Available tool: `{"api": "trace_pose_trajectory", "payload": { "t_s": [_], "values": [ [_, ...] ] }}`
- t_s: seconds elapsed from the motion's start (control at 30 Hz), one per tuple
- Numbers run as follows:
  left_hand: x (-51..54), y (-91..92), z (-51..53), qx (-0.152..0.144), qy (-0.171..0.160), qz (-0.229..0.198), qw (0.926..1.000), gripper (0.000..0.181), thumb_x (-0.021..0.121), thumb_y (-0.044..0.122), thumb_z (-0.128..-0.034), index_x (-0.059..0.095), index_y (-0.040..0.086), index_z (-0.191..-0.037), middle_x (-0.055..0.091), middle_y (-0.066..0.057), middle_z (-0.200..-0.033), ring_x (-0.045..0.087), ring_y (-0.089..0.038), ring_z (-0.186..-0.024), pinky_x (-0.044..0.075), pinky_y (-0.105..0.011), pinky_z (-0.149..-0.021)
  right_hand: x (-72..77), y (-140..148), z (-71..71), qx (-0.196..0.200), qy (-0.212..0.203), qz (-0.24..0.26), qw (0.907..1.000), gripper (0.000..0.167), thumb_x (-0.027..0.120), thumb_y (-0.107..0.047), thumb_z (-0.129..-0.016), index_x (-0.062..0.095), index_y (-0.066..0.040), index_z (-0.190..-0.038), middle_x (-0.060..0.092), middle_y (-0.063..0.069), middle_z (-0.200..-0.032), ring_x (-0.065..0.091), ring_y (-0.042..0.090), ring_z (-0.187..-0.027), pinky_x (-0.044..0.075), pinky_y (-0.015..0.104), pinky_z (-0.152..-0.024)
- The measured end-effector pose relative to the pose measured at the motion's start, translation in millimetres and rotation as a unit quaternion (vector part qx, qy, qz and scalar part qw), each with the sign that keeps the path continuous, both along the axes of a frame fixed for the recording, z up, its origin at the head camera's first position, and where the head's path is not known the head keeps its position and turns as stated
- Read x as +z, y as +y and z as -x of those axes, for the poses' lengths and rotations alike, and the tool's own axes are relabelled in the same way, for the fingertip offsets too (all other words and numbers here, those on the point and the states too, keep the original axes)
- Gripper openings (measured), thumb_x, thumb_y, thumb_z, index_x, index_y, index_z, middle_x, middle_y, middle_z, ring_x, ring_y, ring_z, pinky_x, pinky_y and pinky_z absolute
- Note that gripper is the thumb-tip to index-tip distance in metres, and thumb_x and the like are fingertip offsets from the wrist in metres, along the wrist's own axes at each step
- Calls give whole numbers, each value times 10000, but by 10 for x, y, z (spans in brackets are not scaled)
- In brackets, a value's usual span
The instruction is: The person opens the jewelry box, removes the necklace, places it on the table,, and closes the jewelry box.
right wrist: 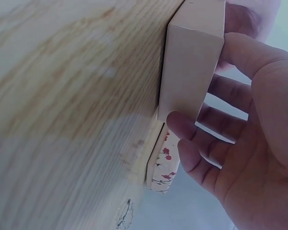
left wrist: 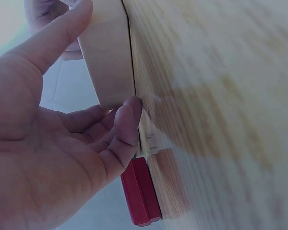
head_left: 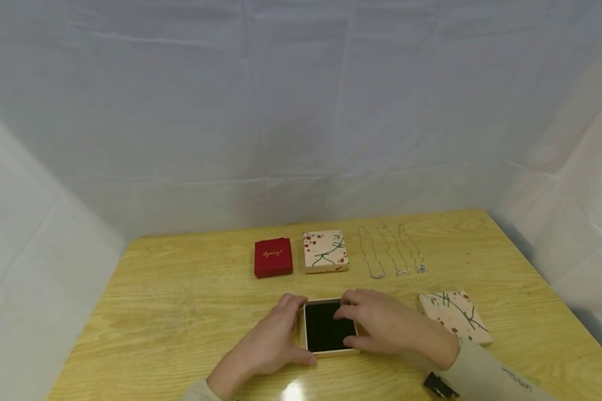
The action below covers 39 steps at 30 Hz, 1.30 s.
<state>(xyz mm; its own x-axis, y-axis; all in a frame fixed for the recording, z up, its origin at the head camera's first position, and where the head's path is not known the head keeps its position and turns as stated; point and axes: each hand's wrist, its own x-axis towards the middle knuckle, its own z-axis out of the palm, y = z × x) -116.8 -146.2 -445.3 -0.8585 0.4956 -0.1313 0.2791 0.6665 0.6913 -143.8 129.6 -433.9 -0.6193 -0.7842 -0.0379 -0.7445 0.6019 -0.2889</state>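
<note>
An uncovered cardboard jewelry box (left wrist: 108, 52) with pale sides lies flat on the table, a black pad (head_left: 323, 331) filling its inside. My left hand (head_left: 268, 340) grips its left side, thumb at the near corner and fingers at the far one. From the right, my right hand (head_left: 383, 323) holds the box too; its thumb is at the near edge, and one finger reaches over the black pad in the head view. In the right wrist view, other fingertips (right wrist: 181, 125) touch the far end of the pale wall. Right of that hand lies a floral-patterned lid (head_left: 454, 317), partly behind the forearm.
Behind the hands are a red jewelry box (head_left: 273, 259) with gold lettering and a floral-patterned box (head_left: 326, 253). Three silver necklaces, including a left one (head_left: 370, 253), lie spread out to their right. White cloth (head_left: 301, 111) surrounds the wooden table (head_left: 180, 301).
</note>
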Motion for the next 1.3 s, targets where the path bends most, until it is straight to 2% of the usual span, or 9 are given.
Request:
{"api": "trace_pose_trajectory", "payload": {
  "t_s": [0.3,0.6,0.87,1.1,1.3],
  "values": [
    [-13,6,-8,21,18,-19,10000,1091,964,473,-753,415,-20,-1556,493,-122,-1478,547,-261,-1303,456,-496,-1144,-12,13,-5,5,-15,7,10000,408,775,-389,-974,730,-159,-1308,660,-1,-1279,650,157,-1132,567,407,-1005],
    [-19,20,-25,67,-22,-28,10000,1074,968,468,-749,428,-12,-1544,499,-107,-1457,545,-257,-1300,455,-503,-1145,17,59,-36,-82,-75,117,9999,440,775,-381,-976,702,-155,-1346,648,-1,-1322,640,176,-1182,551,417,-1039],
    [-14,19,-20,55,-76,-39,9999,1081,964,474,-754,421,-14,-1550,493,-110,-1463,539,-260,-1311,452,-500,-1148,59,145,-41,-168,135,232,9995,474,782,-387,-969,684,-152,-1369,627,20,-1377,633,224,-1222,546,457,-1046],
    [-9,23,-15,66,-3,-24,10000,1091,970,461,-749,414,-24,-1552,494,-121,-1460,540,-269,-1313,441,-500,-1158,163,281,-23,-255,186,289,9991,515,784,-414,-967,670,-151,-1394,613,-12,-1374,613,189,-1225,541,435,-1052],
    [-5,21,-17,80,28,-17,10000,1100,972,455,-746,409,-26,-1559,494,-128,-1469,542,-280,-1318,444,-508,-1154,278,460,-21,-451,95,233,9987,580,806,-439,-945,643,-159,-1426,585,-6,-1410,581,230,-1281,526,478,-1065]
  ]
}}
